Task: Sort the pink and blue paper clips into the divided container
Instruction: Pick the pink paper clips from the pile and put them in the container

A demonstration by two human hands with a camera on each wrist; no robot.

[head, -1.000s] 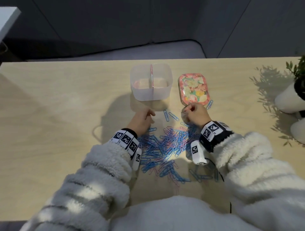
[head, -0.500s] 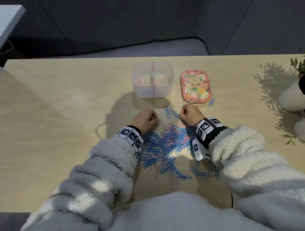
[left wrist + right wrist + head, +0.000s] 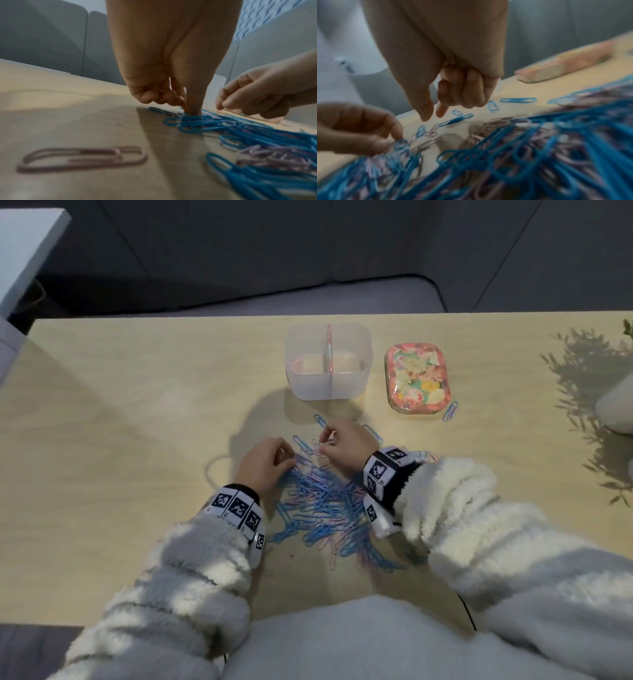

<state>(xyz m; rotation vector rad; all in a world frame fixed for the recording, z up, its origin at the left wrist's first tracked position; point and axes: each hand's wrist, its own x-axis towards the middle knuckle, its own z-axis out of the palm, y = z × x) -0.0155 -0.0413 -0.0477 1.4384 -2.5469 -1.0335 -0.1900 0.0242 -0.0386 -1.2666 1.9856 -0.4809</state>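
A heap of blue and pink paper clips [image 3: 322, 508] lies on the table in front of me. My left hand [image 3: 291, 462] is at the heap's far left edge, thumb and forefinger pinched together on a paper clip [image 3: 189, 113] there. My right hand [image 3: 323, 441] hovers just right of it over loose clips; in the right wrist view its thumb and forefinger [image 3: 424, 116] point down, apart, with nothing between them. The clear divided container [image 3: 329, 393] with a pink partition stands beyond both hands, and I see no clips in it.
A floral tin lid [image 3: 416, 378] lies right of the container, with one blue clip [image 3: 451, 411] beside it. A lone pink clip [image 3: 82, 158] sits left of the heap. A white plant pot [image 3: 616, 409] stands at the right edge.
My right hand has moved left from beside the floral lid to the heap's far edge, and its thumb and forefinger have come apart. My left hand stays at the heap's left edge.
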